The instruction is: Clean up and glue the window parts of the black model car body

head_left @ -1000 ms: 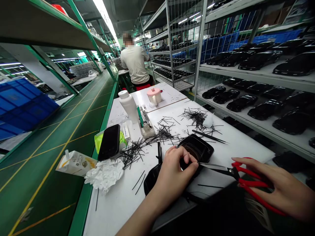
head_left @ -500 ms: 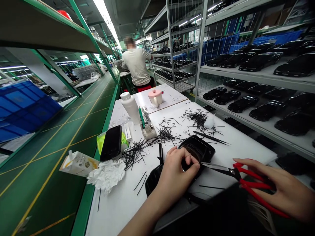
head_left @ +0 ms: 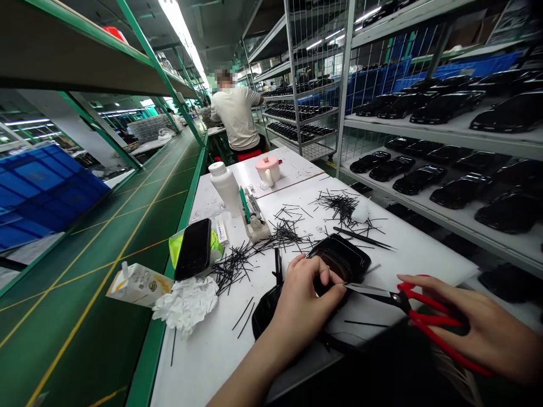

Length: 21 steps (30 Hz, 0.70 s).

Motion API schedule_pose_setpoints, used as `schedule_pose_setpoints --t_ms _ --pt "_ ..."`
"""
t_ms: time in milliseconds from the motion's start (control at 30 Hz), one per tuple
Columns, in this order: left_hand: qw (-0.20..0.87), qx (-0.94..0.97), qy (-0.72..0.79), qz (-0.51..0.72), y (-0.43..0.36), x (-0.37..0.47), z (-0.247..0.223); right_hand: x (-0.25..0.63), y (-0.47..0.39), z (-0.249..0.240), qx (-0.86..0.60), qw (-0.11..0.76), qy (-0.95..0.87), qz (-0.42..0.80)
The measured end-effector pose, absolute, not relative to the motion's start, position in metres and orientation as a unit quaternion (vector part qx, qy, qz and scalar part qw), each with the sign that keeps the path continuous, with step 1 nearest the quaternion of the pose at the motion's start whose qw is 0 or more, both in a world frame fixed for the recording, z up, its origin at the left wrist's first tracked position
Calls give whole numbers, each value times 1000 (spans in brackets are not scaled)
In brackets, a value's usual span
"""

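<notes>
The left hand (head_left: 307, 305) rests on a black plastic car body shell (head_left: 339, 257) that lies on the white worktable (head_left: 407, 249), near the table's front edge; its fingers are curled, with thumb and forefinger pressed together on the shell's rim. The right hand (head_left: 487, 328) is closed around the red handles of a pair of scissors (head_left: 407, 308), fingers through the loops, and the blades, which look nearly together, point left so that their tip meets the left forefinger at the shell's edge. Whether the blades bite on anything cannot be told. Just beyond the shell, black plastic slivers (head_left: 280, 232) lie scattered over the middle of the table, thickest in a heap (head_left: 337, 203) toward the far right. To the left of the hands sits a crumpled white tissue (head_left: 186, 302), close to the table's left edge, with a small drink carton (head_left: 138, 282) beyond it on the green conveyor belt (head_left: 85, 271). A black phone (head_left: 194, 247) leans on a yellow-green pack, and a white bottle (head_left: 224, 186) and a pink-lidded cup (head_left: 268, 168) stand farther back. The barest stretch of table lies to the right of the shell, up to the corner beside the wire shelves of black car bodies (head_left: 449, 186). A person in a pale shirt (head_left: 237, 116) sits with back turned at the next station, well apart.
</notes>
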State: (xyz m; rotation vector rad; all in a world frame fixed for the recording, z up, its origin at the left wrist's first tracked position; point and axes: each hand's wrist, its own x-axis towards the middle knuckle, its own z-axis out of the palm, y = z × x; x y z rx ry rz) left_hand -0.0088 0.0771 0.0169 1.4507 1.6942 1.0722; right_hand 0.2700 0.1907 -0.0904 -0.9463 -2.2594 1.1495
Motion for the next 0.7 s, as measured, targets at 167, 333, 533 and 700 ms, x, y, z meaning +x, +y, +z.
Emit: schedule_pose_setpoints --t_ms 167,333,533,700 --pt "329 554 644 412 77 -9 15 271 190 -93 -320 188 -858 356" --pt "331 549 645 415 77 -8 14 272 189 -98 -300 217 -881 297" --pt "342 538 647 417 77 -8 16 277 194 -92 -273 251 -898 236" --pt "342 545 645 412 77 -9 15 279 216 -68 -454 244 -840 170"
